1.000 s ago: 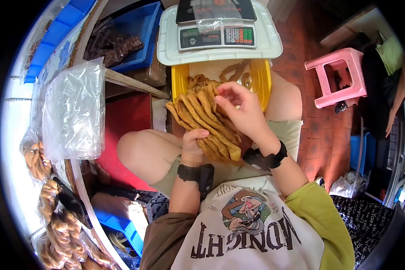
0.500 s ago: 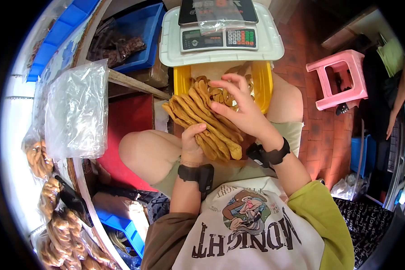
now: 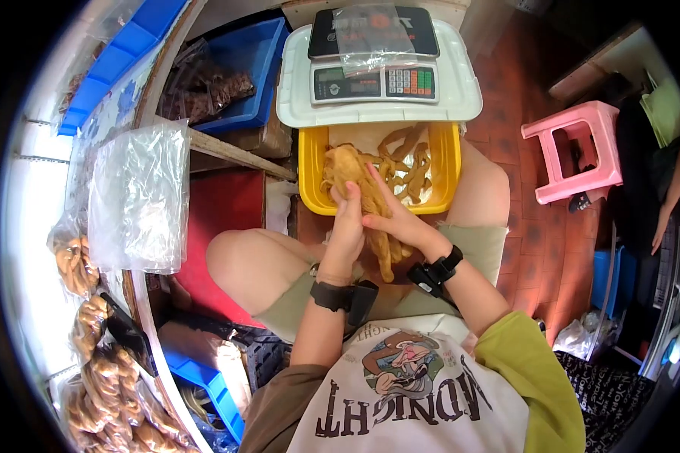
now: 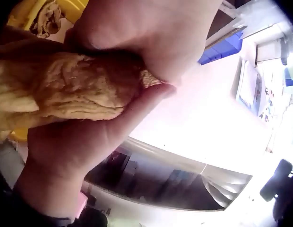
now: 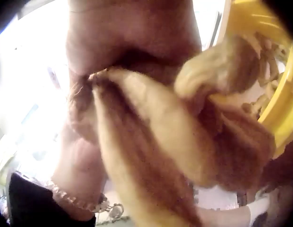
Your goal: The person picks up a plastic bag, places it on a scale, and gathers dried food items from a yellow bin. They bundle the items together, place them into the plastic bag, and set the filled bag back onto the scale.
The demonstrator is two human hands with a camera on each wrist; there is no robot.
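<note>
A bundle of long, wrinkled tan-brown strips (image 3: 346, 164) is held over the near side of a yellow tub (image 3: 307, 198), with several strip ends hanging down toward the lap. My left hand (image 3: 345, 226) grips it from the left, thumb up along its side; the other fingers are hidden behind it. Flat against the right side lies my right hand (image 3: 402, 220), fingers straight and thumb reaching across toward the left hand. The left wrist view shows the folded bundle (image 4: 66, 90) between both hands. Loose strip ends (image 5: 151, 123) dangle below the hand in the right wrist view.
More strips (image 3: 412, 170) lie in the tub. A digital scale (image 3: 374, 81) with a plastic bag on top stands on a white lid (image 3: 453, 98) over the tub's far part. Clear bags (image 3: 140, 200) hang at left; a pink stool (image 3: 582, 151) stands at right.
The spread bundle has been drawn together into a narrower one. My right hand has come down from above the bundle to lie along its right side, and my left has moved slightly up and right.
</note>
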